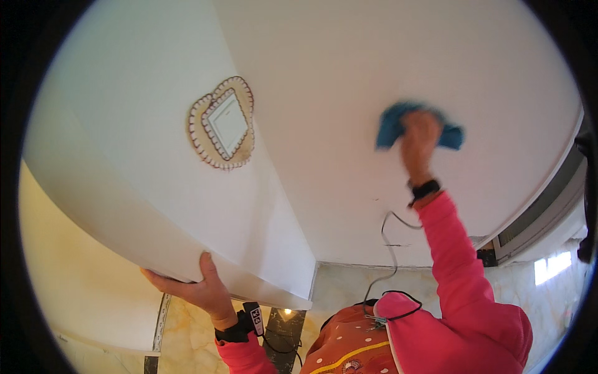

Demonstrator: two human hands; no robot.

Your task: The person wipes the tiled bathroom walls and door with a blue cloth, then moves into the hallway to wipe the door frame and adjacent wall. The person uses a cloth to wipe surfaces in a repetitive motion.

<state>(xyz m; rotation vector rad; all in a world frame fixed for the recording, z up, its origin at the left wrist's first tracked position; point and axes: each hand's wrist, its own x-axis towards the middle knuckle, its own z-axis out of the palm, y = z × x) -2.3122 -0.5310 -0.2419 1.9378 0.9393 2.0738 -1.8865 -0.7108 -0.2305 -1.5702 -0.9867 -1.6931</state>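
Observation:
Blurred by motion, my right hand [422,135] holds a blue cloth [391,125] against the white wall [355,84]. The cloth spreads out on both sides of my fingers. At lower left, my left hand [196,285] grips the wall's outer edge [187,255], thumb on the near face and fingers around the side. Between the hands, on the adjoining wall face, is a light switch [228,122]. A beige, heart-like fabric surround [198,135] with dark stitching frames it.
A thin cable [395,252] hangs from my right sleeve to my chest. My left wrist carries a black strapped device [252,318]. Marbled floor tiles [187,336] with a dark strip [286,332] lie below. A framed opening [542,215] stands at right.

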